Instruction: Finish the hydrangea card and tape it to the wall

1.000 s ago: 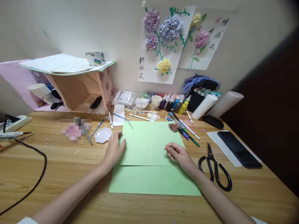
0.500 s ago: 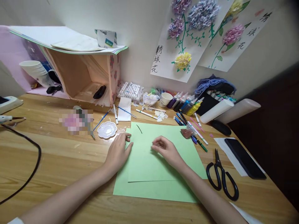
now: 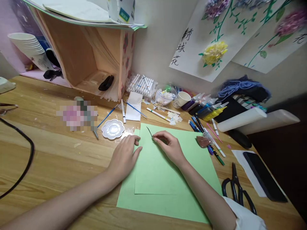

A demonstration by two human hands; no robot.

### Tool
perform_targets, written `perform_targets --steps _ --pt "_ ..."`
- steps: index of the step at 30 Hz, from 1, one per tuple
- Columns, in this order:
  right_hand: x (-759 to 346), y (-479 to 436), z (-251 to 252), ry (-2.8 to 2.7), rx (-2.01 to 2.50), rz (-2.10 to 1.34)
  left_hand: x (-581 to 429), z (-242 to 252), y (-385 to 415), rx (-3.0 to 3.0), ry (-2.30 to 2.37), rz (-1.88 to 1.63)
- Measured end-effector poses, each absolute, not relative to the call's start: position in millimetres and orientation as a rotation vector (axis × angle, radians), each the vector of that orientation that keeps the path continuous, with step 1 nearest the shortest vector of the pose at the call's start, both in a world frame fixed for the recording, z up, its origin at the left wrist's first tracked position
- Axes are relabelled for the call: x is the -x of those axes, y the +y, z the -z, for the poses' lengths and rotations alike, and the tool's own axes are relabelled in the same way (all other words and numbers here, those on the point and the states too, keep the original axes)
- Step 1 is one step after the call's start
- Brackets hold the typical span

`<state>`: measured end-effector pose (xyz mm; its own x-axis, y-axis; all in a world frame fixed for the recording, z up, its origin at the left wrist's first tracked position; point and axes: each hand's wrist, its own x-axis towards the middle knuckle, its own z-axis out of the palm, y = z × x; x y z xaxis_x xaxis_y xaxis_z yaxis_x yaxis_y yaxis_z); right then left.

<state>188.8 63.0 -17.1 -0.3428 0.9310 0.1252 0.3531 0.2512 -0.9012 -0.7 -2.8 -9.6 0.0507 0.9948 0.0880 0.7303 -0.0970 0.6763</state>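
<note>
Two light-green paper sheets lie overlapped on the wooden table, a smaller sheet (image 3: 153,172) on a larger one (image 3: 168,209). My left hand (image 3: 124,156) rests flat at their left edge, fingers loosely bent and thumb apart, on the paper's border. A thin, dark, slightly curved strand (image 3: 149,131) lies near the smaller sheet's upper left corner. My right hand (image 3: 169,147) is over that sheet, thumb and forefinger pinched at the strand's lower end. Left of the sheets sits a white flower-shaped palette (image 3: 113,129).
Black-handled scissors (image 3: 236,183) and a dark phone (image 3: 263,175) lie at the right. Several markers (image 3: 216,153) and a brown lump (image 3: 203,141) touch the sheets' right side. Paint bottles (image 3: 211,111) and a paper cup (image 3: 184,98) stand behind. A black cable (image 3: 30,150) curves at the left.
My right hand has come to the lower end of the dark strand, its fingertips now pinched there. My left hand stays by the paper's edge. The view has shifted and moved closer.
</note>
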Motion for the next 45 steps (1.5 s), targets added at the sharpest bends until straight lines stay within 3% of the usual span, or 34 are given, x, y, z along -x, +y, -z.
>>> perform_targets --steps 15,35,42,45 --pt "-195 52 16 -2.22 1.013 -0.449 1 10 -2 -1.893 1.713 -0.772" --pt "-209 49 13 -2.972 0.896 -0.405 0 9 -2 -1.97 1.729 -0.754" --pt "-221 54 4 -2.642 0.963 -0.914 2 7 -2 -1.99 1.738 -0.711" --pt "-211 69 -11 -2.404 1.075 -0.891 2 8 -2 -1.997 1.741 -0.711"
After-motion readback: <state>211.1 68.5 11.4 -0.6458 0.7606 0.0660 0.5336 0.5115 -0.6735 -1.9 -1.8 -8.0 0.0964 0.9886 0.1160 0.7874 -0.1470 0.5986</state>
